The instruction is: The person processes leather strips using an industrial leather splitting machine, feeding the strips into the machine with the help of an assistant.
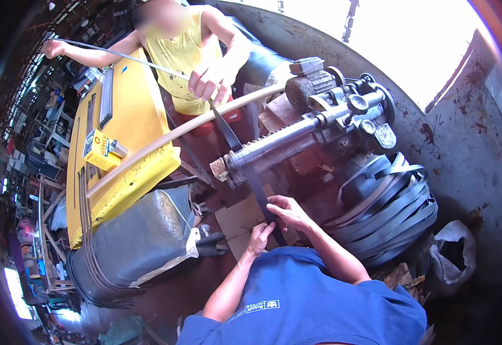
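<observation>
A long dark flat strap (256, 188) runs from under the machine's roller (274, 140) down toward my lap. My left hand (259, 238) pinches its lower part at the edge, thumb and fingers together. Slightly higher, my right hand (289, 212) grips the same strap from the right side, with the fingers curled over it. Beyond the roller, the strap rises toward a co-worker's hand (206, 83). That co-worker, in a yellow top (179, 57), stretches a narrow strip out to the other raised hand (54, 48). The strap's lowest end is hidden by my shirt.
The roller machine has a motor (311, 83) and wheels at its right end. Coiled straps (386, 213) lie to my right, near a white sack (453, 250). On the left stand a yellow table (139, 86) with a small yellow box (97, 150) and a black-covered block (142, 230).
</observation>
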`<state>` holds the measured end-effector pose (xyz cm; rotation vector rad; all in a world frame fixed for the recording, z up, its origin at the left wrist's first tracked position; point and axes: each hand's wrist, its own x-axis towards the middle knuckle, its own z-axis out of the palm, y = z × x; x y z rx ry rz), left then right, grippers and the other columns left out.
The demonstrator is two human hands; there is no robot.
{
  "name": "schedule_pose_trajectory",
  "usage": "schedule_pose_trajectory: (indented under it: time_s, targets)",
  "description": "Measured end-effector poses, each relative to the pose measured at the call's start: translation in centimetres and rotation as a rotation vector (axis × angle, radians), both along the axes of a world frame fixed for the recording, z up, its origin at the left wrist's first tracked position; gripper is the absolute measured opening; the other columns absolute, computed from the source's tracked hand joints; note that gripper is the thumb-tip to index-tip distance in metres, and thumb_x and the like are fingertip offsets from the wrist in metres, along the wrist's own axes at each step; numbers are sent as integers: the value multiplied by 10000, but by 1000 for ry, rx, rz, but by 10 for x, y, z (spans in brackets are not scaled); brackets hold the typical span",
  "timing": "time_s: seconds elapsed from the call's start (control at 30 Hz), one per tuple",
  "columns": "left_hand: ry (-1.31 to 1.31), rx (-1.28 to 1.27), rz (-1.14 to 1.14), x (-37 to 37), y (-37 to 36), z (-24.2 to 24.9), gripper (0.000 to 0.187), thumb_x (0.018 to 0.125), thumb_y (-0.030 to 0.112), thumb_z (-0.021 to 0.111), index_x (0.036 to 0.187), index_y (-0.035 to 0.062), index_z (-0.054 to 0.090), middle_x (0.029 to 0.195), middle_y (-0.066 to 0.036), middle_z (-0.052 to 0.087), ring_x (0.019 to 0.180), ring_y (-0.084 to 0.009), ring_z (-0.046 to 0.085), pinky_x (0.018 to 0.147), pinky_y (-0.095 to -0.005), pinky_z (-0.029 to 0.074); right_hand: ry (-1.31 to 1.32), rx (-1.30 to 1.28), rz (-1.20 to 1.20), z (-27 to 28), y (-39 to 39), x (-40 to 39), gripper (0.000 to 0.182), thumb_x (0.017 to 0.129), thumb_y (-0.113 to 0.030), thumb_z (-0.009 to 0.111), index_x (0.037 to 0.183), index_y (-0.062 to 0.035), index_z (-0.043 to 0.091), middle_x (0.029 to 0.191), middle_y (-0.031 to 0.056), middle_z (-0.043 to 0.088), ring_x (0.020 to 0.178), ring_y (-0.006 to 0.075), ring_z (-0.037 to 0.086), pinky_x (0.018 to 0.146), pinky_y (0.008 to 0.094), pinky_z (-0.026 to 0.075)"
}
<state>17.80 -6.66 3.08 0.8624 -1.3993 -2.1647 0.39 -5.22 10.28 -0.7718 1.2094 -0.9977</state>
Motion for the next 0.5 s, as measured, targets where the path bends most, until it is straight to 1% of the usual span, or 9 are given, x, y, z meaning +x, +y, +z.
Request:
schedule_pose_trajectory:
  time_s: [0.03, 0.13, 0.23, 0.27, 0.33, 0.37, 0.43, 0.5]
  targets:
    - [18, 16, -11, -1, -1, 1, 381, 983, 285, 464, 1146, -35, 589, 1003, -142, 676, 957, -197, 646, 846, -287, 507, 1, 10, -7, 0, 2, -2, 367, 932, -216, 578, 1210, 20, 535, 953, 88, 659, 653, 81, 568, 469, 212, 457]
    - [0, -8, 15, -3, 1, 7, 367, 985, 273, 459, 1151, -29, 585, 1004, -157, 671, 935, -208, 655, 840, -310, 520, -7, 8, -91, -5, 6, -7, 377, 926, -216, 590, 1209, 27, 538, 988, 106, 655, 726, 112, 606, 575, 241, 507]
    - [13, -16, 37, -5, 2, 10, 376, 986, 267, 454, 1186, -34, 557, 1026, -171, 661, 935, -222, 658, 840, -335, 529, 26, -133, -143, -31, 8, -15, 387, 924, -219, 596, 1207, 37, 535, 1020, 121, 652, 833, 151, 628, 721, 284, 523]
    - [33, 26, 60, -6, 3, 14, 359, 983, 250, 460, 1172, -36, 567, 1005, -157, 668, 919, -211, 657, 839, -331, 524, 49, -96, -128, -22, 11, -18, 380, 925, -208, 596, 1202, 44, 535, 1030, 125, 653, 927, 179, 627, 828, 315, 502]
    - [72, 108, 107, -8, 4, 25, 327, 978, 217, 474, 1144, -40, 586, 962, -129, 680, 888, -187, 654, 837, -322, 513, 24, -106, -134, -27, 13, -21, 358, 935, -193, 578, 1199, 44, 529, 1036, 125, 650, 934, 177, 618, 853, 315, 493]
    - [67, 103, 84, -7, 2, 22, 342, 982, 225, 463, 1172, -42, 562, 996, -148, 669, 907, -210, 656, 844, -341, 520, 10, -110, -137, -27, 14, -21, 347, 940, -185, 569, 1197, 44, 526, 1039, 126, 648, 938, 177, 614, 865, 315, 489]
    - [57, 93, 39, -4, -2, 13, 377, 989, 241, 441, 1227, -44, 512, 1062, -188, 646, 945, -256, 659, 858, -378, 534, 22, -110, -133, -29, 16, -21, 338, 936, -174, 575, 1190, 45, 533, 1033, 125, 650, 926, 171, 617, 842, 304, 494]
    - [95, 110, 63, -6, -2, 18, 366, 986, 227, 448, 1219, -47, 518, 1052, -181, 648, 941, -253, 659, 845, -374, 540, -3, -94, -135, -25, 19, -20, 349, 928, -186, 591, 1189, 42, 544, 1025, 122, 653, 924, 169, 623, 828, 303, 499]
